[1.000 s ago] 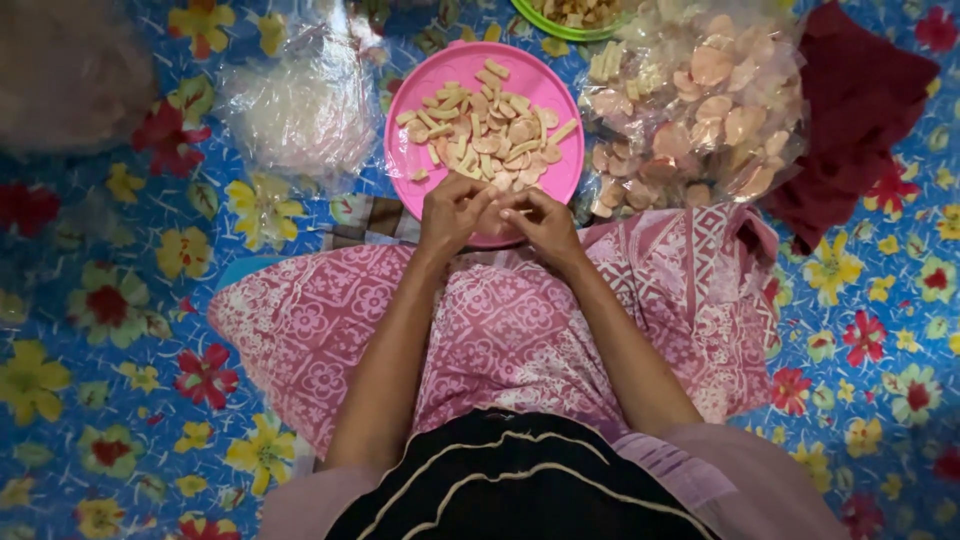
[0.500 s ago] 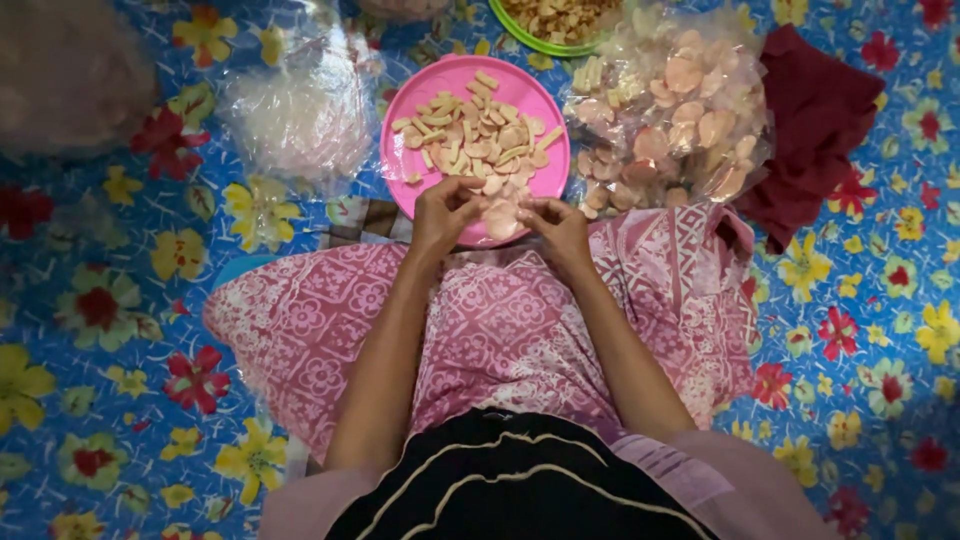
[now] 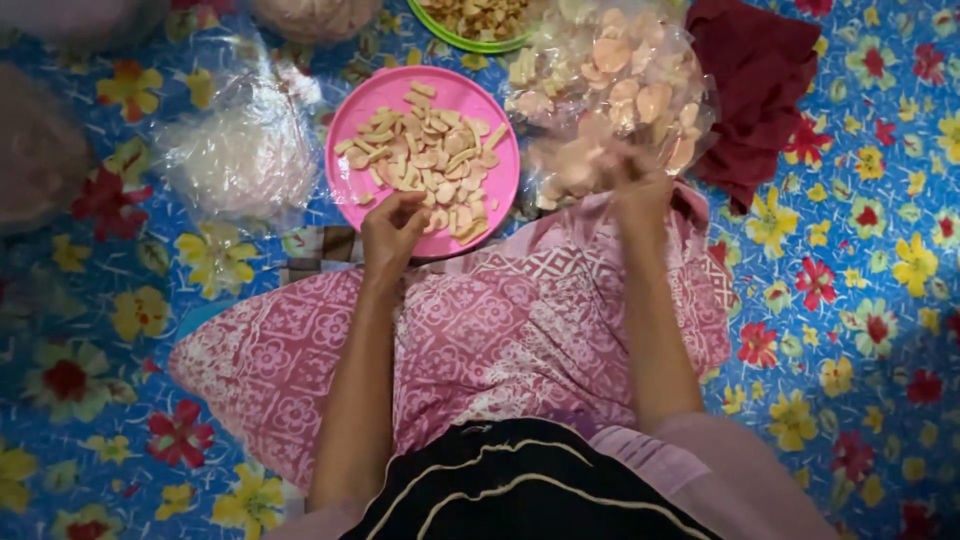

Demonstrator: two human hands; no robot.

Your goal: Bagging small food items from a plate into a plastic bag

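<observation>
A pink plate (image 3: pixel 352 115) heaped with small pale cracker strips (image 3: pixel 430 160) lies on the flowered mat in front of my lap. My left hand (image 3: pixel 392 230) rests at the plate's near rim, fingers bunched together over the strips; whether they pinch one is hidden. My right hand (image 3: pixel 632 188) is blurred and reaches to the right, at the mouth of a clear plastic bag (image 3: pixel 610 90) full of pale round crackers. Whether that hand holds anything is unclear. A pink patterned cloth (image 3: pixel 500 340) covers my lap under both forearms.
A green bowl (image 3: pixel 478 22) of fried pieces stands behind the plate. A dark red cloth (image 3: pixel 755 90) lies at the right. Another clear bag (image 3: pixel 235 150) with whitish contents lies left of the plate, with more bags at the far left. A blue flowered mat (image 3: pixel 860 300) covers the floor.
My hands were together at the plate's near rim. The right hand has since swung right to the bag of round crackers, while the left stayed at the plate.
</observation>
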